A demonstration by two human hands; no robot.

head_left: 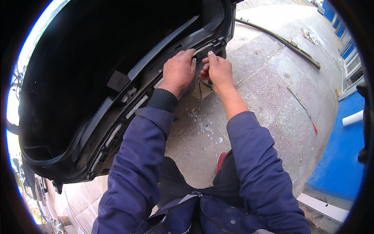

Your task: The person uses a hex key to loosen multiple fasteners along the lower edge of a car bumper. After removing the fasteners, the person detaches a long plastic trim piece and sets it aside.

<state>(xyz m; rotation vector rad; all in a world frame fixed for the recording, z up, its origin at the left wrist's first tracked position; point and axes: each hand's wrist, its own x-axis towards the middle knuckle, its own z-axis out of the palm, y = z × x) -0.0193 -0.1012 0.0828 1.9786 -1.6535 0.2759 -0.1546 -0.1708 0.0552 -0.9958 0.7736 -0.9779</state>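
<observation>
A large black hollow car part (74, 89), apparently a bumper, fills the upper left, with a ledge running along its near side. My left hand (179, 72) is closed over this ledge near its far right end, fingers curled against it. Beside it, my right hand (219, 74) is closed, its thumb near the end of a thin pale strip (203, 49) and its fingers bent inward. Whatever lies between those fingers is too small to make out. More pale strips (112, 134) sit along the ledge toward me.
A long dark trim piece (282, 41) lies on the paved ground at the far right. Nearer is a thin rod with a red handle (306, 109). White fragments (204, 124) are scattered below my hands. A blue wall panel (331, 156) borders the right side.
</observation>
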